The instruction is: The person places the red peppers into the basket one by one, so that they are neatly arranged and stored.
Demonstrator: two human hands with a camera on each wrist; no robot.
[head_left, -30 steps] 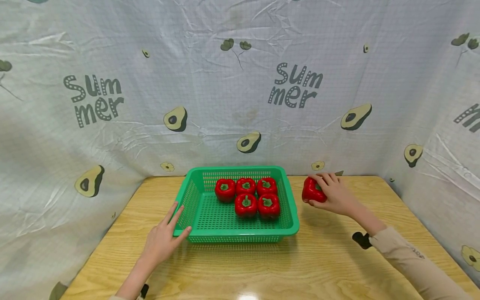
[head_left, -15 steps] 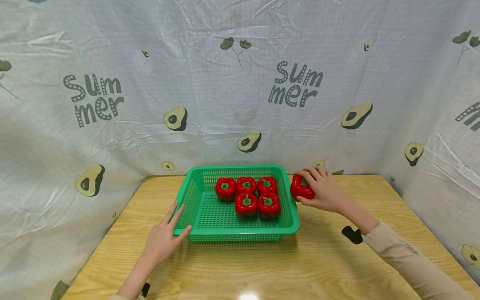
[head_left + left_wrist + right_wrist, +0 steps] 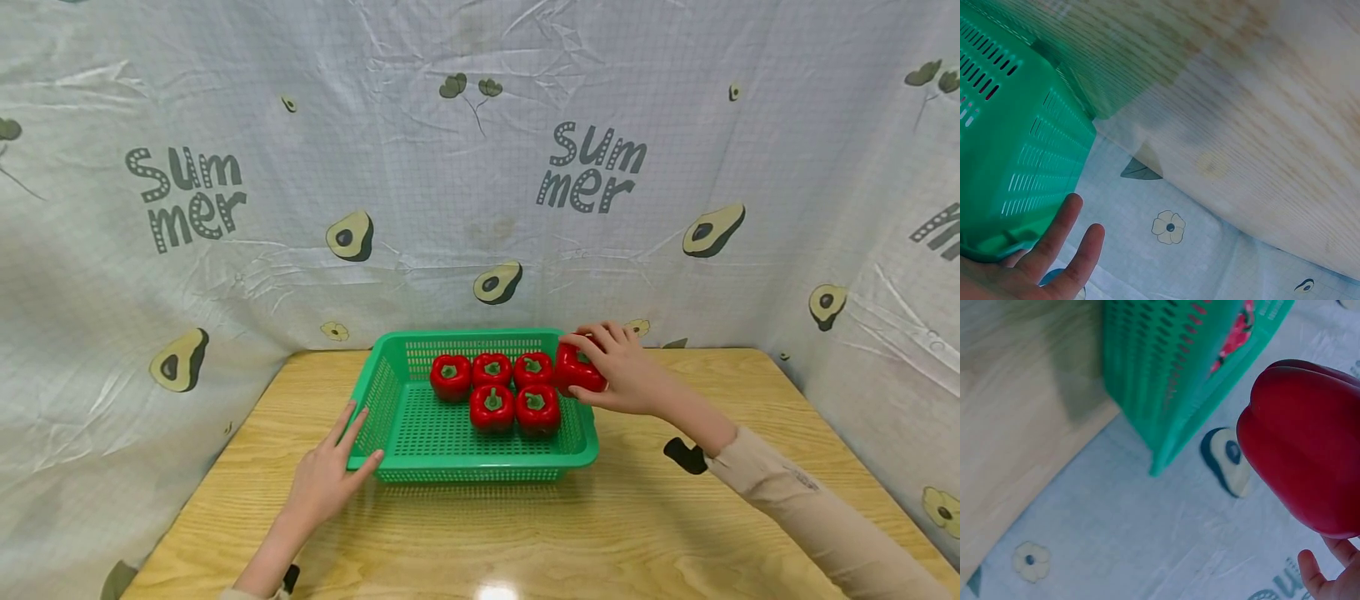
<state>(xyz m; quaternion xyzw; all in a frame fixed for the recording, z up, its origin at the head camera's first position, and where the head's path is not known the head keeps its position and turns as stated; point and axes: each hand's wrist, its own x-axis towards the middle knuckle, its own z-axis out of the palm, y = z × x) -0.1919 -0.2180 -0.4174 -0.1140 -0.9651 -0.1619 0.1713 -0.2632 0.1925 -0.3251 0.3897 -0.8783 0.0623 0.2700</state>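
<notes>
In the head view my right hand (image 3: 626, 375) grips a red bell pepper (image 3: 576, 368) over the right rim of a green plastic basket (image 3: 480, 463). The same pepper (image 3: 1310, 447) fills the right side of the right wrist view, with fingertips at its lower end. Inside the basket sit several other red bell peppers (image 3: 492, 410), stems up, grouped toward the middle and right. My left hand (image 3: 322, 479) rests with spread, straight fingers on the basket's front left corner. The left wrist view shows two of its fingers (image 3: 1079, 262) beside the basket wall (image 3: 1041, 162).
The basket stands on a wooden table (image 3: 480, 533) with a light grain. Behind it and at both sides hangs a pale cloth (image 3: 420, 208) printed with avocados, flowers and lettering. The basket's left part shows bare mesh floor (image 3: 423, 429).
My right hand has carried the pepper leftward, from over the table beside the basket to over its right rim. The left hand stays in place.
</notes>
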